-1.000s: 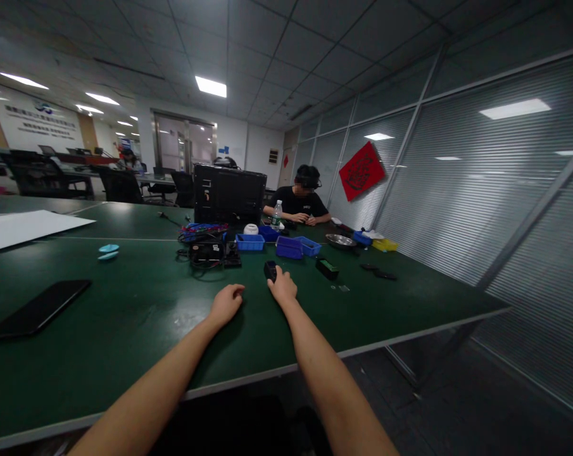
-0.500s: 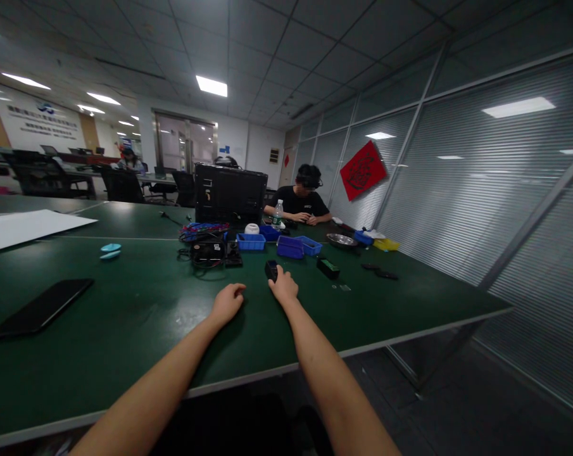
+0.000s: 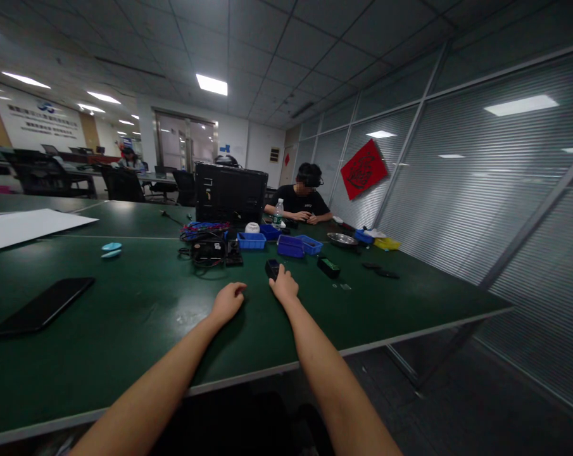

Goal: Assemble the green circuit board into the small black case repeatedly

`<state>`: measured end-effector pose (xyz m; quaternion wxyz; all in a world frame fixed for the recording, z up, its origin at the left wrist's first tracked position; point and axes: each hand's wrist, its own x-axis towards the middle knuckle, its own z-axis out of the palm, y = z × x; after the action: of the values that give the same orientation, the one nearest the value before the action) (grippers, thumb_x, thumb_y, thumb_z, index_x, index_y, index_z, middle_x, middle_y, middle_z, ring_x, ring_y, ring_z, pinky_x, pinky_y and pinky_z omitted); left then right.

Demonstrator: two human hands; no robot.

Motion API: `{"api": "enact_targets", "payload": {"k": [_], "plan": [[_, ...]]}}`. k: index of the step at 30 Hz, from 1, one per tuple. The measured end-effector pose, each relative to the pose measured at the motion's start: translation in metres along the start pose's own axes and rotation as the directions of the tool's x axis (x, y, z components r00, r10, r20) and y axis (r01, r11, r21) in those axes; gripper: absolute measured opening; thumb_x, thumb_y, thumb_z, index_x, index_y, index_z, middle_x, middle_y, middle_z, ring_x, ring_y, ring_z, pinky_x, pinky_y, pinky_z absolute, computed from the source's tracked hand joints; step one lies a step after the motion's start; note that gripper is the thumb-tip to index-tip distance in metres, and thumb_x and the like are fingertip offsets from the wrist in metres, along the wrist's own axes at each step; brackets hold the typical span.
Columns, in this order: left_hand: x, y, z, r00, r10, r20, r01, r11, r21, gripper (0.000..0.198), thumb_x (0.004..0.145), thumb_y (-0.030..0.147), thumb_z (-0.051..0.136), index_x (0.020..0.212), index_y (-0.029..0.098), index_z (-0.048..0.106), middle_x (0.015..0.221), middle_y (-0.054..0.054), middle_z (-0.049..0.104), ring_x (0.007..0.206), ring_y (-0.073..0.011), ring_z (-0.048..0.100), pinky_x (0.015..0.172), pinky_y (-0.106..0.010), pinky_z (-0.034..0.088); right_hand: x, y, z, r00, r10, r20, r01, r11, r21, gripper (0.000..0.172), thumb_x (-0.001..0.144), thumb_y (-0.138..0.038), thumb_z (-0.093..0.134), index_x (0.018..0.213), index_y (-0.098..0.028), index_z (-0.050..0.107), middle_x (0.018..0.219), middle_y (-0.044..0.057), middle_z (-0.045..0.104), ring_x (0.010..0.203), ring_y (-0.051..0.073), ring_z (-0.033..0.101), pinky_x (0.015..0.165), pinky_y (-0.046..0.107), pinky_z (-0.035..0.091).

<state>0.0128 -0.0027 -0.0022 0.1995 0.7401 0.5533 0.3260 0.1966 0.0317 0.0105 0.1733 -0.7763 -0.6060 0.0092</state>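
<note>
My right hand [image 3: 285, 286] is closed on a small black box [image 3: 272, 269] standing on the green table, with the fingers at its near right side. What exactly the box is, I cannot make out. To the left, my left hand [image 3: 228, 301] rests on the table apart from the box, its fingers loosely curved and nothing visible in them. Right of my right hand lies a black case with a green top [image 3: 328, 266]. A small clear piece [image 3: 346, 287] and a tiny ring [image 3: 334, 285] lie in front of that case.
Behind my hands stand blue trays [image 3: 251, 240], a baseball [image 3: 252, 228], tangled cables with a black device [image 3: 209, 251] and a monitor [image 3: 231, 193]. A metal bowl [image 3: 342, 239] is farther right. A dark tablet-like slab [image 3: 44, 306] lies left. A person [image 3: 301, 197] sits across the table.
</note>
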Motion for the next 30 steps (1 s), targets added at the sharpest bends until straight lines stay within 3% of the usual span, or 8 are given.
{"api": "enact_targets", "payload": {"k": [16,21,30], "plan": [[0.0008,-0.0022,0.0011,1.000,0.014,-0.016,-0.014,1.000,0.000,0.036,0.070,0.012,0.045,0.103,0.015,0.060,0.100,-0.006,0.062,0.091,-0.0154,0.056,0.083,-0.024,0.041,0.0017,0.0001,0.0006,1.000,0.007,0.013,-0.007,1.000,0.014,0.067,0.079,-0.050,0.042,0.131,-0.014,0.023,0.116,0.019,0.045,0.099,0.027,0.052,0.076,0.037,0.041],[0.0024,-0.0060,0.0032,1.000,0.020,-0.009,-0.020,1.000,-0.004,0.036,0.071,0.013,0.045,0.104,0.015,0.059,0.101,-0.006,0.062,0.091,-0.0149,0.057,0.083,-0.024,0.041,0.0022,0.0004,0.0021,1.000,0.007,-0.002,-0.007,1.000,0.006,0.064,0.079,-0.044,0.044,0.132,-0.014,0.023,0.114,0.018,0.046,0.097,0.026,0.053,0.075,0.036,0.041],[0.0012,-0.0039,0.0027,1.000,0.003,-0.004,-0.003,1.000,0.001,0.036,0.071,0.013,0.045,0.105,0.015,0.059,0.102,-0.006,0.062,0.093,-0.0154,0.056,0.084,-0.025,0.041,-0.0022,-0.0027,-0.0001,0.998,-0.032,0.046,0.034,0.998,-0.059,0.063,0.080,-0.046,0.046,0.134,-0.033,0.018,0.112,0.012,0.044,0.094,0.024,0.054,0.074,0.035,0.040]]}}
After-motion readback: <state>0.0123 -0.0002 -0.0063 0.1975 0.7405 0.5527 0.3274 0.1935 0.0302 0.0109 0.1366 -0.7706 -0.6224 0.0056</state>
